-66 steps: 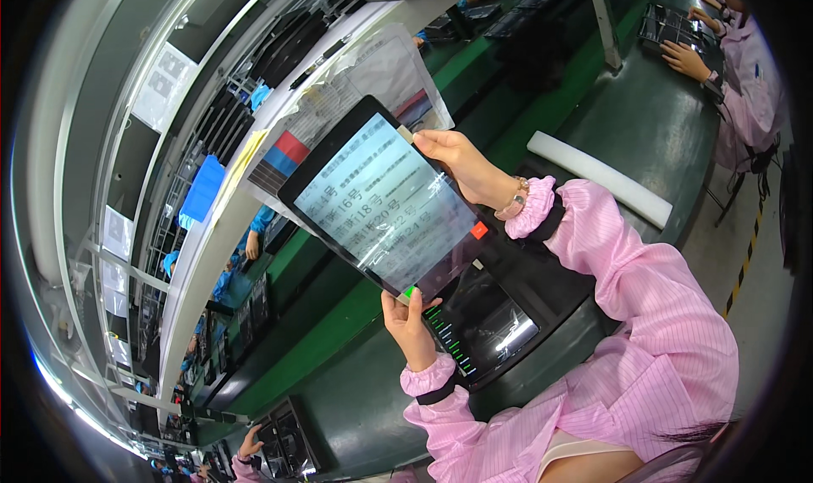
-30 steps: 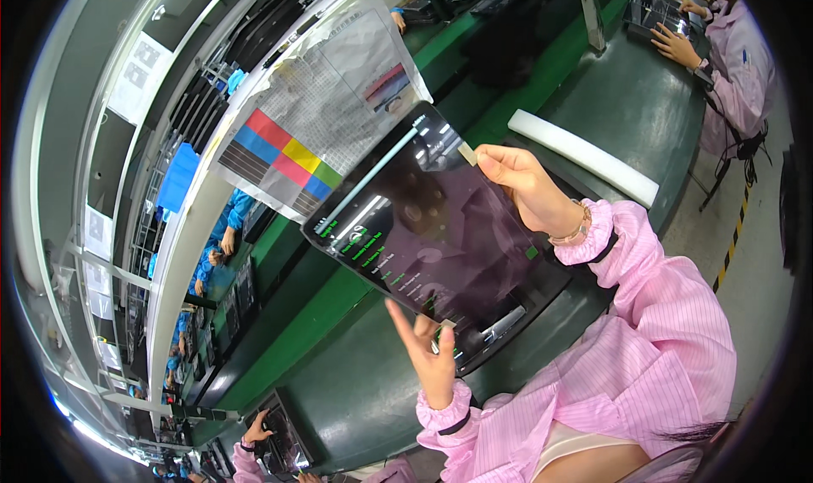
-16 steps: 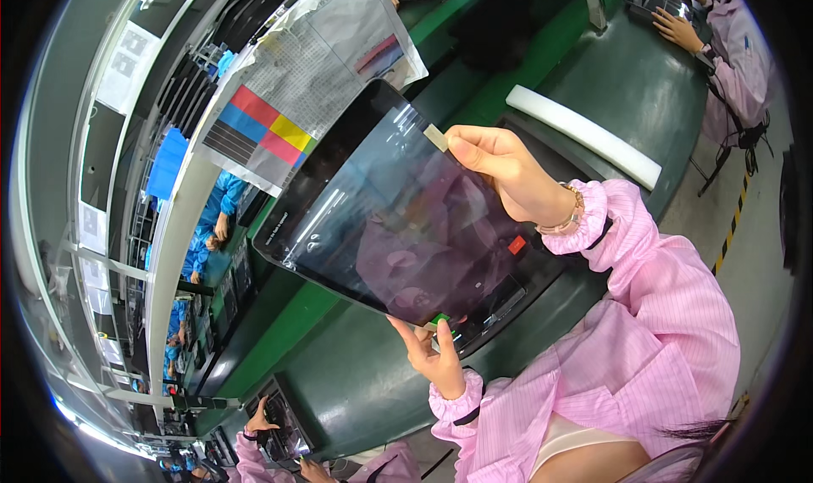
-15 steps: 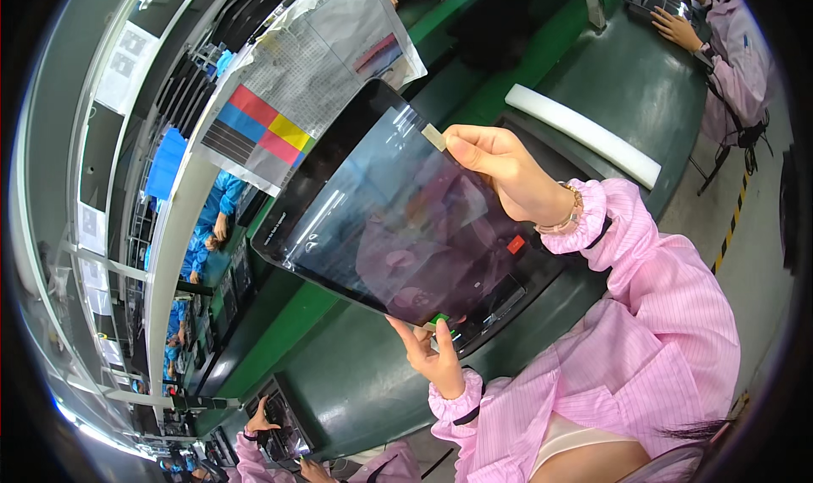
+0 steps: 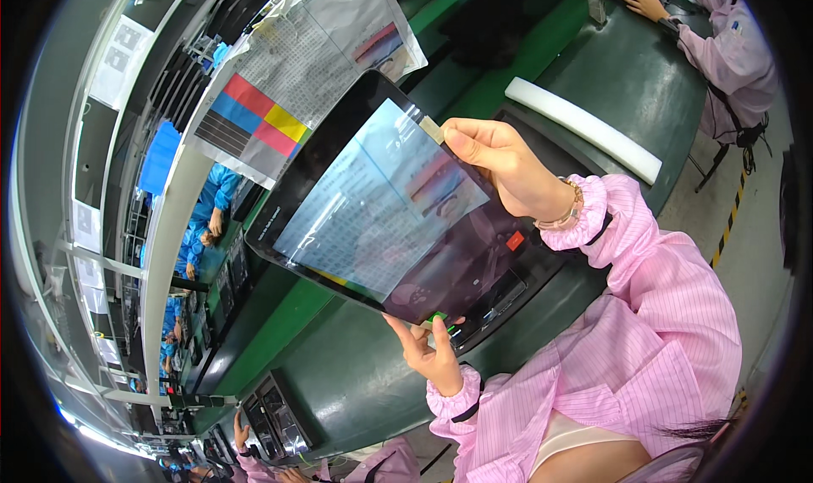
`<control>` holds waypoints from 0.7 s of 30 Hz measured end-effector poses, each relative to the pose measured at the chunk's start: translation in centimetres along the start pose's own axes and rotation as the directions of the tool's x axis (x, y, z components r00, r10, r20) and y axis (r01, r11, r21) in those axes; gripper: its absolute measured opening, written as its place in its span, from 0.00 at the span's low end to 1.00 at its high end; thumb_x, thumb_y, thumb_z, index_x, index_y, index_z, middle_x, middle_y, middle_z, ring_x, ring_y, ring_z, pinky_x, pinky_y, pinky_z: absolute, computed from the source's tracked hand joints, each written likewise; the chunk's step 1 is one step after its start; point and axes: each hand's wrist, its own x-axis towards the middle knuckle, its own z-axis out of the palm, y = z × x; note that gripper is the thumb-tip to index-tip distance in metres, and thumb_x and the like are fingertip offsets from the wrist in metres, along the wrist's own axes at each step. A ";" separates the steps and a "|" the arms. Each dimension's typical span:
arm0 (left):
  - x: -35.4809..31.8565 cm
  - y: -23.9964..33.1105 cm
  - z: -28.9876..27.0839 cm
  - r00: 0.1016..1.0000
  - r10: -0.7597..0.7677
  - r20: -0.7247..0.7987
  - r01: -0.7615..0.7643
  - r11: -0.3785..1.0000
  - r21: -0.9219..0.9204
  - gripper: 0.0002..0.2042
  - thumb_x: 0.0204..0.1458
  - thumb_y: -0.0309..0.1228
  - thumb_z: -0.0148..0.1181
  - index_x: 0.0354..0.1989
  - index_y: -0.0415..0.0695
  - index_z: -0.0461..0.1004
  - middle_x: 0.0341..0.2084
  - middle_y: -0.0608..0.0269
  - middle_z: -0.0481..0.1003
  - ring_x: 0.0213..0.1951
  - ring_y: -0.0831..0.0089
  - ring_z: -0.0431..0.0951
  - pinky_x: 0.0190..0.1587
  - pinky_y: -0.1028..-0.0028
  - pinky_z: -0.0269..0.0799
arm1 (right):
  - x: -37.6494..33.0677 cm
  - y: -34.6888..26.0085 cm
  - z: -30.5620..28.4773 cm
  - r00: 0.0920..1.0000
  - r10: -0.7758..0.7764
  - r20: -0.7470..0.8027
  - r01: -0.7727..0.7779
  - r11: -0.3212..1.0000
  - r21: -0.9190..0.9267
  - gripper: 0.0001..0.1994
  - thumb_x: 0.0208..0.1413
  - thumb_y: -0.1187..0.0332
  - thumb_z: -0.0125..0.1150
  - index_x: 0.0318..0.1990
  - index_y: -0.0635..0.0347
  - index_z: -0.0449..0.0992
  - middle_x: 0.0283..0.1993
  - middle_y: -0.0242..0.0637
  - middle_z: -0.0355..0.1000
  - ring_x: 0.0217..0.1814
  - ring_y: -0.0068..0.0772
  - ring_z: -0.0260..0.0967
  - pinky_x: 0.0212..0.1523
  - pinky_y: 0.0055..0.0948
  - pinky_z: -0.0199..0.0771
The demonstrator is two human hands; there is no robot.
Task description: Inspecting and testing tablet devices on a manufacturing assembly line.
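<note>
head view: black tablet (image 5: 381, 203) held up tilted above dark green workbench (image 5: 356, 381), glossy screen catching reflections of hanging sheet. left hand (image 5: 432, 352) under lower edge of tablet, fingers spread and propping corner, thumb beside small green tab (image 5: 437, 317) at that edge; grip loose, more a support than a clench. right hand (image 5: 508, 165) at upper right edge of tablet, thumb and forefinger pinched on pale tab (image 5: 432, 130) of clear film lying over screen. both forearms in pink striped sleeves (image 5: 644, 313) with elastic cuffs, beaded bracelet (image 5: 563, 216) on right wrist. just below tablet, on bench, dark fixture with small red mark (image 5: 515, 240), partly hidden by tablet. behind tablet, printed sheet with colour blocks (image 5: 279, 85) hanging in clear sleeve. white foam bar (image 5: 584, 131) on bench beyond right hand, well apart from tablet. at upper right, another person in pink (image 5: 728, 51) with hands on bench. at left, farther off, people in blue coats (image 5: 207, 212) along another line.
</note>
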 end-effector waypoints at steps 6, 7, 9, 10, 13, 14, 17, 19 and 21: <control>-0.2 0.4 0.0 1.000 -0.010 0.019 0.011 0.997 -0.072 0.37 0.54 0.18 0.55 0.70 0.37 0.42 0.23 0.64 0.72 0.25 0.79 0.72 0.35 0.68 0.78 | 0.1 0.3 0.0 1.000 0.009 0.007 -0.009 1.000 0.021 0.14 0.65 0.62 0.51 0.45 0.65 0.76 0.42 0.27 0.74 0.42 0.13 0.66 0.47 0.17 0.65; -0.2 0.5 0.0 1.000 -0.006 0.018 0.008 0.998 -0.066 0.36 0.54 0.18 0.55 0.70 0.37 0.42 0.23 0.64 0.71 0.25 0.79 0.72 0.34 0.67 0.79 | 0.1 0.3 0.0 1.000 0.018 -0.002 -0.018 1.000 0.005 0.14 0.65 0.62 0.51 0.45 0.66 0.76 0.42 0.27 0.74 0.42 0.13 0.66 0.47 0.17 0.65; -0.1 0.5 0.0 1.000 -0.005 0.013 0.006 0.999 -0.053 0.36 0.54 0.17 0.54 0.70 0.37 0.43 0.22 0.65 0.69 0.25 0.80 0.70 0.33 0.67 0.80 | 0.2 0.4 0.1 1.000 0.009 0.001 -0.009 1.000 0.004 0.14 0.65 0.62 0.51 0.45 0.66 0.76 0.42 0.27 0.74 0.43 0.13 0.66 0.47 0.17 0.65; -0.1 0.5 0.0 1.000 -0.007 0.008 0.007 0.999 -0.046 0.36 0.54 0.17 0.54 0.70 0.37 0.43 0.21 0.66 0.68 0.24 0.80 0.69 0.33 0.68 0.80 | 0.2 0.4 0.1 1.000 0.021 -0.011 -0.021 1.000 -0.008 0.14 0.65 0.62 0.51 0.44 0.66 0.76 0.42 0.27 0.74 0.43 0.13 0.66 0.47 0.18 0.66; -0.1 0.5 0.0 1.000 -0.005 0.005 0.005 1.000 -0.031 0.36 0.54 0.16 0.54 0.70 0.36 0.43 0.20 0.68 0.64 0.23 0.81 0.67 0.33 0.68 0.80 | 0.1 0.3 0.1 1.000 0.021 -0.001 -0.021 1.000 0.000 0.14 0.65 0.62 0.51 0.44 0.66 0.76 0.42 0.27 0.74 0.42 0.13 0.66 0.47 0.18 0.65; 0.0 0.4 -0.1 1.000 -0.003 0.007 0.003 1.000 -0.026 0.36 0.54 0.16 0.54 0.70 0.36 0.43 0.20 0.69 0.63 0.23 0.81 0.66 0.33 0.68 0.81 | 0.0 0.2 0.1 1.000 0.011 0.009 -0.011 1.000 0.011 0.14 0.65 0.62 0.51 0.44 0.66 0.76 0.42 0.27 0.74 0.42 0.13 0.66 0.47 0.18 0.65; 0.0 0.3 -0.1 1.000 0.002 0.011 -0.001 1.000 -0.029 0.36 0.54 0.16 0.54 0.70 0.36 0.43 0.20 0.69 0.64 0.23 0.81 0.66 0.32 0.68 0.81 | 0.0 0.1 0.2 1.000 0.009 0.005 -0.009 1.000 0.016 0.14 0.65 0.62 0.51 0.43 0.65 0.76 0.41 0.27 0.74 0.42 0.13 0.66 0.47 0.18 0.65; 0.0 0.1 -0.2 0.999 0.023 0.027 -0.022 1.000 -0.023 0.36 0.56 0.19 0.53 0.71 0.41 0.42 0.22 0.65 0.70 0.24 0.81 0.69 0.30 0.70 0.80 | 0.1 0.0 0.2 1.000 0.013 0.007 -0.013 1.000 0.005 0.14 0.65 0.62 0.51 0.43 0.65 0.76 0.41 0.27 0.74 0.43 0.13 0.66 0.47 0.18 0.66; 0.0 0.0 -0.3 0.999 0.034 0.035 -0.033 0.999 -0.015 0.36 0.57 0.20 0.52 0.71 0.43 0.41 0.24 0.64 0.73 0.24 0.81 0.70 0.28 0.71 0.79 | 0.1 0.0 0.3 1.000 0.003 0.019 -0.003 1.000 0.013 0.14 0.65 0.62 0.51 0.43 0.65 0.76 0.41 0.28 0.74 0.43 0.13 0.66 0.47 0.18 0.66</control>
